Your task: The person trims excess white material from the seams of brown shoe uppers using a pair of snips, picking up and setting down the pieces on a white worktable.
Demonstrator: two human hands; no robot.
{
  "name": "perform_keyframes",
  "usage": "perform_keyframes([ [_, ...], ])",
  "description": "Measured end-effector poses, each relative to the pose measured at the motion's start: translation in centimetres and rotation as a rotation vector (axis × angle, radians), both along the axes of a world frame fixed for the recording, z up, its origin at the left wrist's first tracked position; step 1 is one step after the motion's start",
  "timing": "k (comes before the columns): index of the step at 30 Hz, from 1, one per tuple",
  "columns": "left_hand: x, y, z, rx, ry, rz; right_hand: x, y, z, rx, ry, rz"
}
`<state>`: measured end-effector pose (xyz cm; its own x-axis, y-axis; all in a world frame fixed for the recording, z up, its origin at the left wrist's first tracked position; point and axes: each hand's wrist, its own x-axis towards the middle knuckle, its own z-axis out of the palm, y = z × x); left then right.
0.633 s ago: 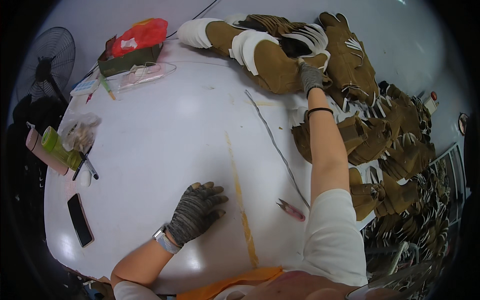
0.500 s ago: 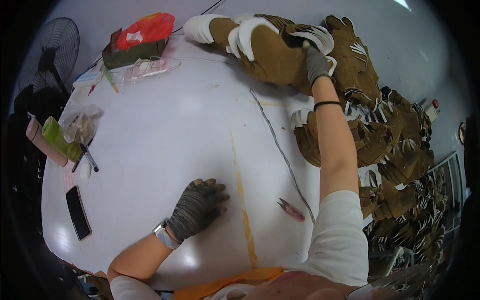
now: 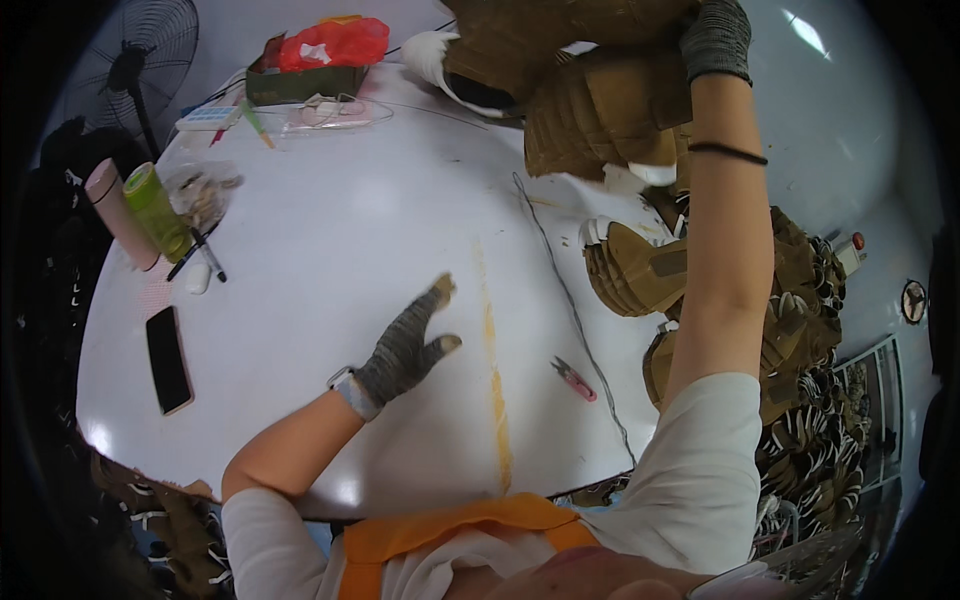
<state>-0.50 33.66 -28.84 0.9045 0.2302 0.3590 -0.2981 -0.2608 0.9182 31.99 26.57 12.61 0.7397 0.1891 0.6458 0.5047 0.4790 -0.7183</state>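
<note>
My right hand [image 3: 715, 38], in a grey glove, is raised at the far side of the white table [image 3: 330, 260] and grips a tan-brown boot upper [image 3: 600, 110] that hangs lifted off the table. My left hand [image 3: 405, 345], also in a grey glove with bare fingertips, hovers over the middle of the table with fingers spread, holding nothing. A pile of similar tan boot uppers [image 3: 640, 265] lies along the table's right edge beneath my right arm.
Small pink thread snips [image 3: 575, 380] lie near a dark cord [image 3: 570, 300]. A black phone [image 3: 168, 358], a green bottle [image 3: 155, 210], a pink bottle [image 3: 118, 212] and pens sit at left. A red bag on a box [image 3: 320, 55] stands far back; a fan [image 3: 135, 60] stands behind.
My right hand has lifted the boot upper up off the pile at the far end. My left hand has risen from the table and opened its fingers wider.
</note>
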Motion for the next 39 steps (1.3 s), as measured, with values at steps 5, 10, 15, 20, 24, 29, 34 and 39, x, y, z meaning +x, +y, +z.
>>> perform_keyframes([
  [5, -2.9, 2.5, 6.9, -0.237, -0.596, 0.506, -19.0, 0.7, -14.4, -0.709, -0.699, -0.312],
  [10, -7.4, 9.0, 4.3, -0.964, -0.113, 0.521, -24.7, -1.9, -34.6, -1.005, -0.832, -0.119],
  [15, -9.9, 7.3, 1.3, -0.750, -0.239, 0.770, -31.1, -3.5, -36.6, -0.726, -0.091, 0.173],
  [20, -9.3, 5.2, 4.0, -0.866, -0.145, 0.855, -34.3, -5.8, -38.0, -0.959, -0.378, 0.072],
  [24, -7.9, 8.8, 1.1, -0.654, -0.218, 0.840, -38.0, -6.8, -38.0, -0.708, -0.419, 0.089],
  [29, -6.5, 15.6, -0.1, -0.127, -0.137, 0.966, -42.1, -9.1, -32.1, -1.464, -0.836, 0.757],
  [34, -6.5, 15.1, 1.1, 0.216, -0.165, 1.386, -45.6, -14.4, -25.3, -1.278, -1.430, 0.918],
  [39, -9.4, 9.8, 4.2, -0.054, -0.287, 1.132, -44.4, -18.5, -24.8, -1.116, -1.435, 0.914],
])
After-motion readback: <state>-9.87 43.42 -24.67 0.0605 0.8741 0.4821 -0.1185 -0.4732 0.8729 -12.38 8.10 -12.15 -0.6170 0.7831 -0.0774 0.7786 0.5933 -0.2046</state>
